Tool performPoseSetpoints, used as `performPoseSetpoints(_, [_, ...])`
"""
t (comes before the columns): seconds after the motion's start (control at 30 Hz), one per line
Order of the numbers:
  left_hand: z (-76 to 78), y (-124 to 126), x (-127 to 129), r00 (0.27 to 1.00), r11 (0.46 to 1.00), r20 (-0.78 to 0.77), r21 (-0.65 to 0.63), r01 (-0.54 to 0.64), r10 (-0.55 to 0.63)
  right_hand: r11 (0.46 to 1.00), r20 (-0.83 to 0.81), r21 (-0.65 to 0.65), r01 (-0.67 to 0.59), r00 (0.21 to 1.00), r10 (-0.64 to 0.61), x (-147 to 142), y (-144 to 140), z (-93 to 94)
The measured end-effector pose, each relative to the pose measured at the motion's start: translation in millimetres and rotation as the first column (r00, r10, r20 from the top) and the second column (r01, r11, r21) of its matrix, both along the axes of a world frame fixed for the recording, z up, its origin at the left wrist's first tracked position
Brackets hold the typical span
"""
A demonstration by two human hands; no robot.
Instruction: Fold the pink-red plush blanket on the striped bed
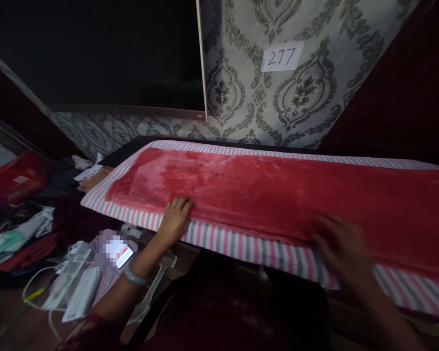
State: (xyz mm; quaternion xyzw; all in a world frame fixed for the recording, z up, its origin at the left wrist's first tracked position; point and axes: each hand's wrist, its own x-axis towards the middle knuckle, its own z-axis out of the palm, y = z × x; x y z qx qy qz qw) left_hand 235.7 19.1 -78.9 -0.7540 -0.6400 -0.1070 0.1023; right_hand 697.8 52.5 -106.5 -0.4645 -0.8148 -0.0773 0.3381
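On top of the striped pad (219,243) lies a long red blanket (278,195), soft and fuzzy, spread out flat along the whole pad. The pad has pink, white and grey stripes, and a band of these stripes shows all around the red blanket. At the near edge of the red blanket, toward its left end, rests the left hand (175,217). Its fingers are spread out flat and press down on the blanket edge; they do not grip anything. A pale bangle (135,277) sits on the wrist of that arm. Farther right along the same near edge is the right hand (338,246). It is blurry, so I cannot tell how its fingers are bent or if it holds the blanket; it looks open and is over the red blanket's edge. Behind the red blanket is a wall with curly grey patterns (296,97), and a white paper label (281,57) with the number 277 is stuck on it. Up and left of the blanket is a big dark screen (95,48). Down and left of the blanket, low on the floor, are a phone (124,257) with a lit screen, white cords and plugs (69,282), and a heap of clothes (22,229).
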Motion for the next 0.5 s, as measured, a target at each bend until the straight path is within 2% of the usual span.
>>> performPoseSetpoints(0.07, [2.8,-1.6,-13.2,0.999,0.999,0.007,0.003,-0.037,0.037,0.990,0.069,0.004,-0.142,0.988,0.141,-45.6,-8.9,-3.5])
performPoseSetpoints(0.13, [4.0,-2.7,-27.9,0.997,0.997,0.014,0.012,-0.070,0.070,0.980,0.127,-0.044,-0.194,0.972,0.198,-85.0,-8.9,-6.0])
performPoseSetpoints(0.2, [2.5,-3.7,-43.5,0.996,0.996,0.032,0.031,-0.090,0.089,0.977,0.161,-0.055,-0.206,0.964,0.212,-109.0,-6.0,-8.8])
performPoseSetpoints(0.33, [-9.8,-8.1,-67.5,0.994,0.997,0.098,0.051,-0.050,0.045,0.968,0.171,0.063,-0.244,0.958,0.231,-116.8,-1.9,-18.4])
performPoseSetpoints(0.5, [-22.3,-14.3,-77.4,0.993,0.994,0.113,0.102,-0.033,0.022,0.948,0.152,0.129,-0.290,0.951,0.270,-108.6,1.2,-29.1])
